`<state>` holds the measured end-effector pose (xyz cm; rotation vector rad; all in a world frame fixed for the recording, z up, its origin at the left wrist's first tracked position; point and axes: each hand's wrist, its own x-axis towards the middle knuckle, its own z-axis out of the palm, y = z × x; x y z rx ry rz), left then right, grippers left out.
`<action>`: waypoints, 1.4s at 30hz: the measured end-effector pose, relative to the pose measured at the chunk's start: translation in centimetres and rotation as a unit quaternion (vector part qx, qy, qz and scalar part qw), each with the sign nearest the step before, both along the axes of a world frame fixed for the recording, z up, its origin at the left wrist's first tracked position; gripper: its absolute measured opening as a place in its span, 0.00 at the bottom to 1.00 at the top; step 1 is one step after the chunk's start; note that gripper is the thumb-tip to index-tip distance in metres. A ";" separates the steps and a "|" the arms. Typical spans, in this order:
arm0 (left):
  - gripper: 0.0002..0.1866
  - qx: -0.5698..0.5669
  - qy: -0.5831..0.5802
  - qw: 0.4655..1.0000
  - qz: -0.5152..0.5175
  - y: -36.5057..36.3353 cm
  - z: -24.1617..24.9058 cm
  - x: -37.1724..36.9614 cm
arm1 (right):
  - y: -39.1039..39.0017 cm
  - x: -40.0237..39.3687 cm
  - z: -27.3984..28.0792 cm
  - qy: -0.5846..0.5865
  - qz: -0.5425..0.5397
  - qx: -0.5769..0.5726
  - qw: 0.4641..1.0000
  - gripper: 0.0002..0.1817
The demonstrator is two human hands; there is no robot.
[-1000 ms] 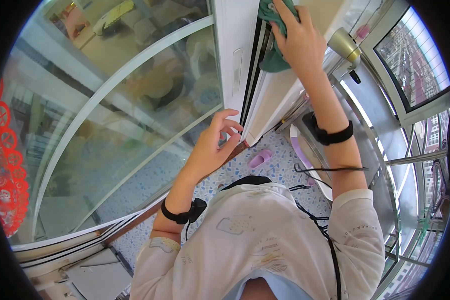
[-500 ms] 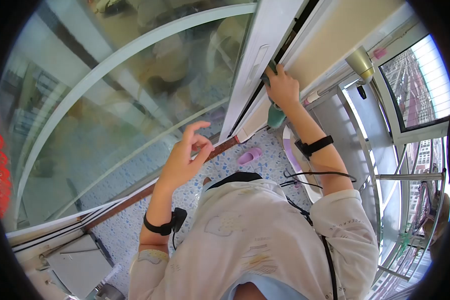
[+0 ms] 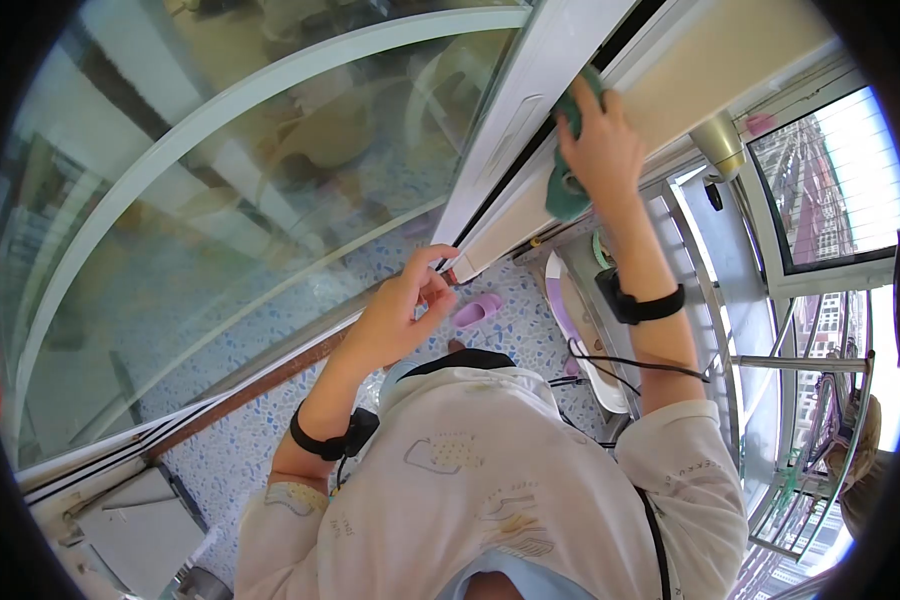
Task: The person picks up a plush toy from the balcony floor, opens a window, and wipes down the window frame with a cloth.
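My right hand (image 3: 602,148) presses a green cloth (image 3: 567,195) against the door frame (image 3: 610,75), at the dark gap beside the cream wall panel. Part of the cloth hangs below my palm; the rest bunches under my fingers. In front of my body, my left hand (image 3: 402,312) hovers with its fingers loosely curled and apart, holding nothing. It is nearest to the lower end of the white sliding door's edge (image 3: 500,140). The door's large glass pane (image 3: 270,200) fills the left side of the view.
A purple slipper (image 3: 477,311) lies on the blue-speckled floor (image 3: 260,450). To the right are a long white basin-like object (image 3: 595,375), a metal counter (image 3: 705,260) and a window (image 3: 830,180). A grey box-like object (image 3: 135,535) stands at lower left. A black cable (image 3: 660,368) hangs from my right wrist.
My right hand has moved upward along the door frame with the green cloth, and more of the cloth shows. My left hand has shifted slightly right. The view has shifted a little.
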<state>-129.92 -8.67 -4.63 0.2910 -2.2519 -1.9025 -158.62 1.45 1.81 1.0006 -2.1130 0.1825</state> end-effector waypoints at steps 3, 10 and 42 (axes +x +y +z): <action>0.25 -0.009 -0.006 1.000 -0.002 -0.1 -0.7 0.7 | -0.1 0.5 -3.1 -0.073 -0.008 0.008 0.997 0.30; 0.26 -0.004 0.000 0.999 0.052 -1.1 -1.1 4.3 | -0.1 0.4 -6.9 -0.148 -0.001 0.071 0.986 0.27; 0.33 -0.166 0.006 0.986 0.004 -2.3 1.8 1.3 | 4.9 1.8 -17.0 -0.361 0.079 0.169 0.914 0.25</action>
